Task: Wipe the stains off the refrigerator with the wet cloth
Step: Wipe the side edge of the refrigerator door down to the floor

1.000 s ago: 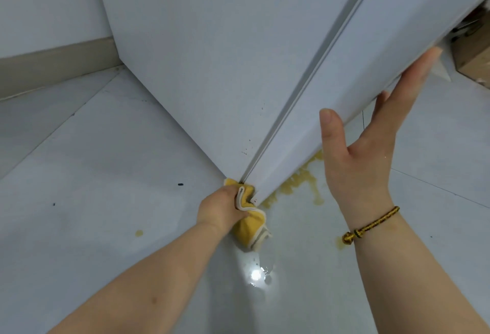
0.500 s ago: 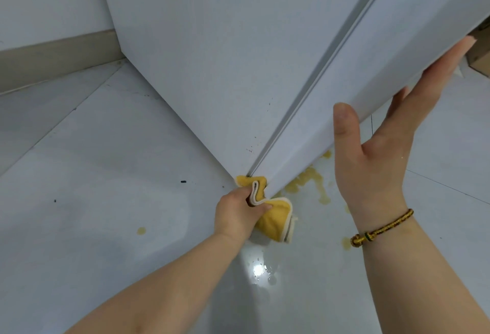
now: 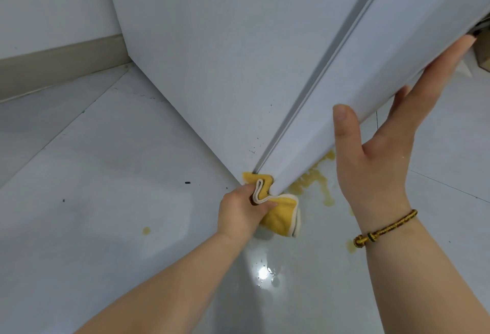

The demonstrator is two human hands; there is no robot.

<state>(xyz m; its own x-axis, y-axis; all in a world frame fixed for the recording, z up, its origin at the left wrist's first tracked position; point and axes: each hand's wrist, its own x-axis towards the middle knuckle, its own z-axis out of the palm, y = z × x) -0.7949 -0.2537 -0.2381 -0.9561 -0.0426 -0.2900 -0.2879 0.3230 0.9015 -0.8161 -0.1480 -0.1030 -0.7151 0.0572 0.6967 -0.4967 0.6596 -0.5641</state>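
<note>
The white refrigerator [image 3: 225, 55] fills the top of the view, its door [image 3: 371, 68] swung slightly ajar on the right. My left hand [image 3: 242, 213] grips a crumpled yellow cloth [image 3: 281, 214] with a cream hem, held against the fridge's bottom corner below the door gap. My right hand [image 3: 384, 148] holds the door's lower edge, thumb on the front face and fingers straight underneath. Small dark specks [image 3: 254, 148] mark the fridge side near the gap.
Yellow spill stains [image 3: 315, 180] lie on the grey tiled floor [image 3: 106, 201] under the door, with smaller drops [image 3: 146, 230] to the left and near my right wrist. Water droplets [image 3: 265, 272] glisten below the cloth. A cardboard box [image 3: 484, 55] sits at the right edge.
My left hand has shifted the cloth slightly right along the floor at the fridge's bottom corner. My right hand keeps its hold on the door edge.
</note>
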